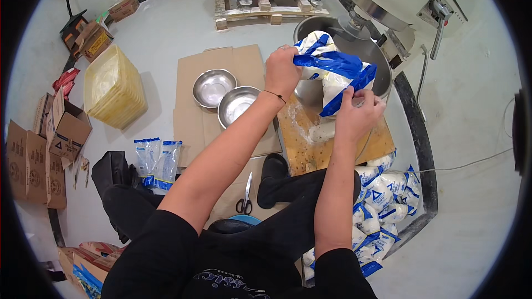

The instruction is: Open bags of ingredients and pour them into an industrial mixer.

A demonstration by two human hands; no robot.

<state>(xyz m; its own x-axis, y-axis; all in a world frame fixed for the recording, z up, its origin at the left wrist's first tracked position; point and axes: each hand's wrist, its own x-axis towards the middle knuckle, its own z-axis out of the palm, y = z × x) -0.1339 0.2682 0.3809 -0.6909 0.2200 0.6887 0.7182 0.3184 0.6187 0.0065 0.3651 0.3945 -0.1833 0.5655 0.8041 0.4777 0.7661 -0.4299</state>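
Observation:
My left hand grips one end of a blue-and-white plastic flour bag, crumpled and held up in front of the steel mixer bowl. On the bag's lower blue edge, my right hand pinches the film between thumb and fingers. Part of the bowl's inside is hidden behind the bag, and I cannot tell whether anything is falling from it. Below the hands, a wooden board carries scattered white powder and a pale roll-shaped object.
Two steel bowls rest on flattened cardboard. Scissors lie between my legs. Filled flour bags are heaped at right, emptied bags lie left. Stacked yellowish tubs stand farther left. The mixer's lever juts out at upper right.

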